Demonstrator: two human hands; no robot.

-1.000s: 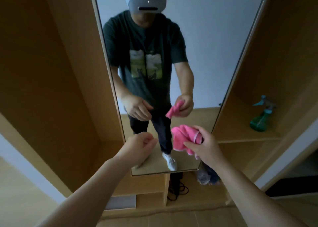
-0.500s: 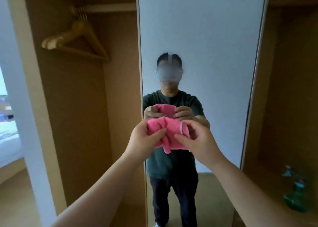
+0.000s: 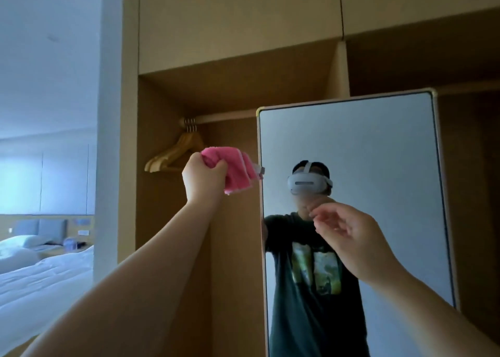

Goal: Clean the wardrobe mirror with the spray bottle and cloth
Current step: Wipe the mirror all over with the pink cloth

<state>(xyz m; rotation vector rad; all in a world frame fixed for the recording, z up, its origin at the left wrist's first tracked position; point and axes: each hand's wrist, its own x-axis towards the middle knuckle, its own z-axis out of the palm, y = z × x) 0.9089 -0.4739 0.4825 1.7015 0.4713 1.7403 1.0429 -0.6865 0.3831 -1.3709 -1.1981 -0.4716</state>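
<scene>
Closest to camera, 4 o'clock: right hand (image 3: 349, 237) is up in front of the glass. Fingers are loosely curled, thumb & forefinger near each other w/ nothing between them, so it's empty.

Just off centre at 9 o'clock, left hand (image 3: 204, 179) is raised, fist bunched round a fluffy pink cloth (image 3: 238, 172). Most of the cloth spills out the 3 o'clock side of the fist in folded layers, pale edging showing. Its far corner sits right at the 9 o'clock edge of the tall, round-cornered, thin-framed wardrobe mirror (image 3: 378, 145). Touching the frame or just short of it? Can't tell. The mirror fills 2 to 5 o'clock & reflects the person w/ a headset on. Spray bottle isn't in view.

Handling call: the cloth looks soft, light & floppy, so little slip risk. But a bunched wad only wipes w/ a small patch. Prob better flattened under palm & fingers as a folded pad, loose corner tag kept off the surface. Glass is rigid but breakable, so even pressure, no jabbing at edges. By position, the wipe doesn't look begun; the top corner at 12 o'clock seems a natural start.

Further back at 9 o'clock: pale wooden hangers (image 3: 173, 155) on a rail inside the tan wooden wardrobe (image 3: 238, 32). Farthest, 8 o'clock: white bed (image 3: 46, 281) in the room beyond.
</scene>
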